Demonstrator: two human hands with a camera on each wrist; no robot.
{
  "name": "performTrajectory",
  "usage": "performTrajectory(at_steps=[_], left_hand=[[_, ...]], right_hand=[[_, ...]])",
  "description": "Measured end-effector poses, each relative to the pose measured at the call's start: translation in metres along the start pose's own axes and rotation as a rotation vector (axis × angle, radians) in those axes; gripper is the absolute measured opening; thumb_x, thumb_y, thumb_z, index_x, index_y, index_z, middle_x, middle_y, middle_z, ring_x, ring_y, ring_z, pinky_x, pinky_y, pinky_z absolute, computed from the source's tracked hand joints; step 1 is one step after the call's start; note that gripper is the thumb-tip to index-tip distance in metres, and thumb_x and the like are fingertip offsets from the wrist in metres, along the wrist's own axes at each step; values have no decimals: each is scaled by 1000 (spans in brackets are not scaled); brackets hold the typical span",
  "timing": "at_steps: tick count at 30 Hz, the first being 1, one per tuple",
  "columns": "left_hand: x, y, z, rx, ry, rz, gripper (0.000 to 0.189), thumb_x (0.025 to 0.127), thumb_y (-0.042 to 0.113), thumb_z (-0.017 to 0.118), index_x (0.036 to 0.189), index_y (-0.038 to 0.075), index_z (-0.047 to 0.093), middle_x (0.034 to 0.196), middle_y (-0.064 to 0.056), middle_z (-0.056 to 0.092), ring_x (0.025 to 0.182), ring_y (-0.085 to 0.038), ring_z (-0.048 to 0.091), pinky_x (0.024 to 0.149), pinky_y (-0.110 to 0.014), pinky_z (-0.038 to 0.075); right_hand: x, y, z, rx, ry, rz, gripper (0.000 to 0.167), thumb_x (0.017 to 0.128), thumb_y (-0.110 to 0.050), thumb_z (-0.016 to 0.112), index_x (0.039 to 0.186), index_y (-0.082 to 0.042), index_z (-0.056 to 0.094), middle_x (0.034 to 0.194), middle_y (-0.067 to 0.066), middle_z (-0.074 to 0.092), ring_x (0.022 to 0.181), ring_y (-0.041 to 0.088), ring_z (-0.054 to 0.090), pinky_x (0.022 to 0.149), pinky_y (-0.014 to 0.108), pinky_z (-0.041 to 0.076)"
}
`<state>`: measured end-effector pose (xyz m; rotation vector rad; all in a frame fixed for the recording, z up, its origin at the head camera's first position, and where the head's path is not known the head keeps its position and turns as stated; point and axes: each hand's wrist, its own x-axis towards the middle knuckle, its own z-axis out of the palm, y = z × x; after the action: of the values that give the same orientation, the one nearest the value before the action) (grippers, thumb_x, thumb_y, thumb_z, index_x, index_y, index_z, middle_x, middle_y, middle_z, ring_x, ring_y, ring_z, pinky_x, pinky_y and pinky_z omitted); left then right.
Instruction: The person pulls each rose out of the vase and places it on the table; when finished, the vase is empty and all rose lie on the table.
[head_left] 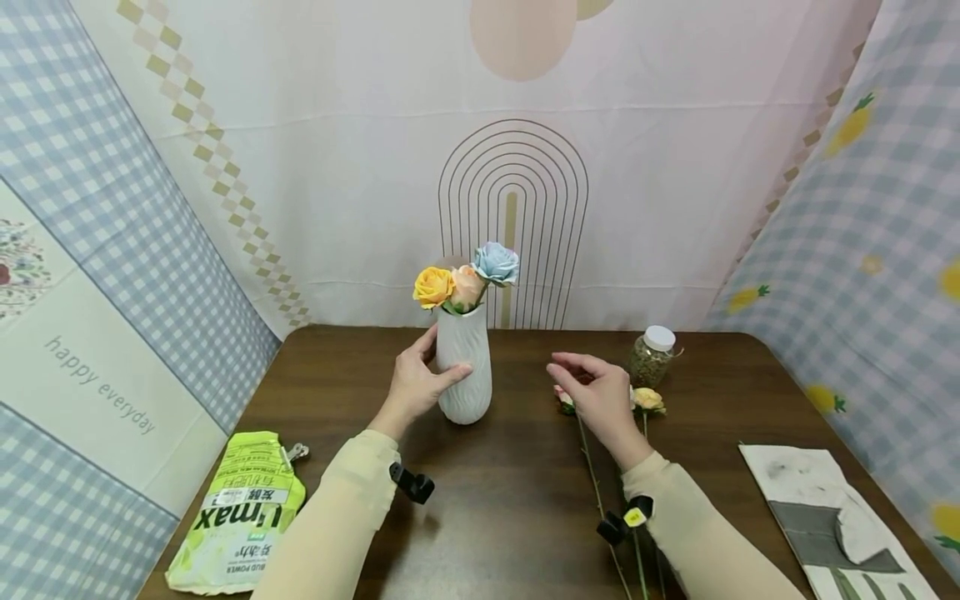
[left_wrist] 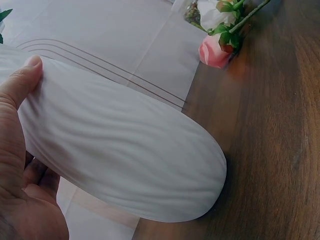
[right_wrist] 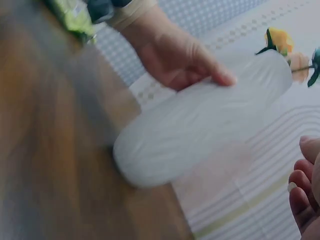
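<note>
A white ribbed vase (head_left: 465,367) stands upright on the table, holding a yellow rose (head_left: 433,287), a peach rose (head_left: 467,286) and a light blue rose (head_left: 497,263). My left hand (head_left: 417,380) grips the vase from its left side, thumb across the front; the left wrist view shows the thumb on the ribbed wall (left_wrist: 115,135). To the right, my right hand (head_left: 600,398) hovers with loosely bent fingers and holds nothing. Beneath and beside it lie loose long-stemmed roses, one pale yellow rose (head_left: 648,400) and one pink rose (left_wrist: 215,51), partly hidden by the hand in the head view.
A jar (head_left: 651,358) with a white lid stands at the back right. At the front left lies a green and white fertilizer bag (head_left: 243,508). A white and grey packet (head_left: 832,517) lies at the right edge. Patterned cloth hangs behind and on both sides.
</note>
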<state>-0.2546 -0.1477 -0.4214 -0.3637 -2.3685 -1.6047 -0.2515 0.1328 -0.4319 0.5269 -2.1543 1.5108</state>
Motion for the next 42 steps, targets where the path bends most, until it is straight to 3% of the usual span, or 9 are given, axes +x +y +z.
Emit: performTrajectory(at_steps=[4, 10, 17, 22, 29, 31, 34, 42], left_hand=[[6, -22, 4, -15, 13, 3, 84, 77, 33, 82, 147, 14, 40, 140, -9, 50, 125, -24, 51, 104, -43, 41], [6, -25, 4, -13, 23, 9, 86, 75, 41, 82, 147, 15, 41, 138, -5, 53, 122, -21, 52, 103, -43, 42], [4, -24, 5, 13, 47, 24, 88, 74, 47, 81, 146, 14, 42, 139, -5, 52, 122, -21, 53, 103, -45, 42], [-1, -25, 6, 69, 134, 119, 86, 72, 43, 83, 142, 10, 47, 137, -7, 55, 120, -22, 55, 99, -48, 44], [-5, -31, 8, 128, 298, 416, 77, 67, 28, 89, 134, 7, 56, 125, -7, 63, 104, -21, 64, 85, -46, 53], [-6, -32, 9, 131, 326, 469, 76, 66, 25, 90, 133, 6, 57, 124, -7, 64, 102, -22, 65, 83, -47, 54], [-6, -34, 11, 136, 349, 495, 76, 66, 23, 90, 132, 4, 58, 123, -8, 64, 101, -23, 65, 82, -47, 54], [-6, -37, 16, 117, 353, 463, 81, 64, 21, 91, 134, 6, 55, 127, -8, 61, 101, -23, 65, 80, -45, 55]], right_hand=[[14, -30, 12, 113, -4, 1, 18, 85, -8, 74, 100, 1, 74, 88, 15, 72, 62, 14, 63, 50, 22, 52], [34, -66, 28, 150, 4, -44, 18, 85, -5, 73, 100, 4, 73, 95, 16, 72, 78, 8, 65, 66, 21, 54], [50, -85, 43, 239, -6, -26, 20, 84, -2, 73, 100, 9, 71, 96, 20, 71, 77, 12, 65, 65, 19, 53], [58, -92, 49, 272, -14, -5, 20, 85, -2, 72, 100, 10, 71, 96, 20, 71, 76, 13, 65, 64, 20, 53], [62, -95, 56, 302, -20, 16, 21, 85, -3, 73, 100, 11, 70, 96, 21, 71, 76, 10, 62, 62, 19, 52], [62, -95, 58, 311, -22, 24, 21, 85, -4, 73, 100, 10, 71, 96, 20, 71, 75, 10, 62, 62, 19, 52], [62, -94, 62, 326, -21, 37, 21, 84, -4, 73, 100, 9, 71, 97, 20, 71, 75, 10, 62, 63, 18, 52], [65, -95, 69, 355, -14, 68, 21, 84, -3, 73, 101, 9, 71, 97, 19, 71, 78, 9, 62, 65, 20, 53]])
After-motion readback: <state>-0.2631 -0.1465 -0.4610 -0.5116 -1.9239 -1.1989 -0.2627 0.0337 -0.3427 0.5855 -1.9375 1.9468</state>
